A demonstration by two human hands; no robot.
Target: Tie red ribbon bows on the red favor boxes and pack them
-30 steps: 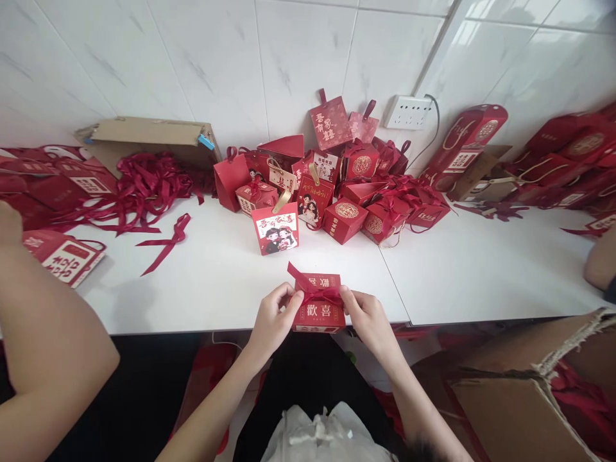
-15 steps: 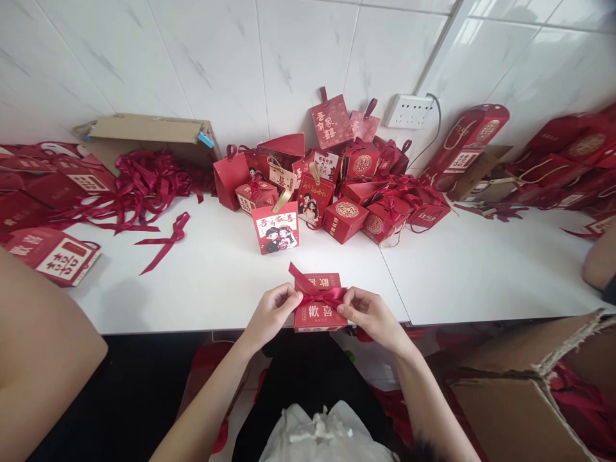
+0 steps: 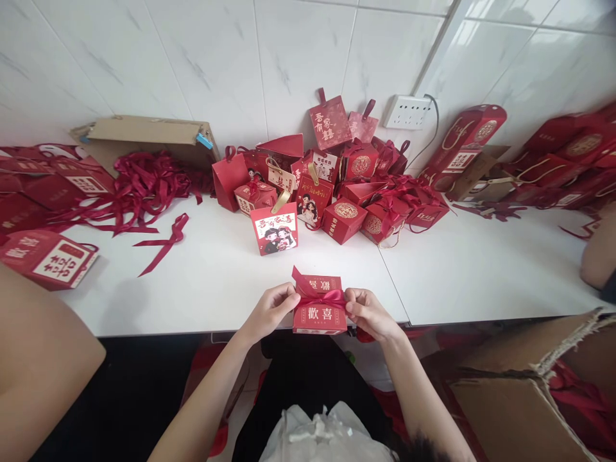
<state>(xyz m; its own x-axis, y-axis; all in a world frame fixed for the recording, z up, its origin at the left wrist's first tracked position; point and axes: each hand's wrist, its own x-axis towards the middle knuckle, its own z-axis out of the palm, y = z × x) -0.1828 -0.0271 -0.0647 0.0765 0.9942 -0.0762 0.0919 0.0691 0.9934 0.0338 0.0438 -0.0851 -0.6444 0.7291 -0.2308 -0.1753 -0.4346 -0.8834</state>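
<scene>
A red gift box [image 3: 319, 319] with pale lettering lies at the table's front edge, straight in front of me. Around its middle runs a dark red ribbon [image 3: 327, 297] tied in a bow, one tail sticking up to the upper left. My left hand [image 3: 276, 309] is at the box's left side, thumb and forefinger pinching the ribbon. On the right side my right hand [image 3: 368, 311] pinches the bow's other side. Just behind the box stands a small white-and-red box [image 3: 276, 229] printed with a cartoon couple.
Several red gift boxes [image 3: 346, 218] are piled against the tiled wall. Loose ribbons [image 3: 149, 183] spill from a cardboard box [image 3: 149, 128] at the left; one ribbon [image 3: 166, 242] lies apart. A power strip [image 3: 408, 111] is on the wall. An open carton [image 3: 520, 398] stands low right. Other people's arms [image 3: 43, 359] show at both sides.
My right thumb and fingers have shifted slightly outward to the bow's right edge. The upper ribbon tail has dipped a little. Both hands still pinch the ribbon.
</scene>
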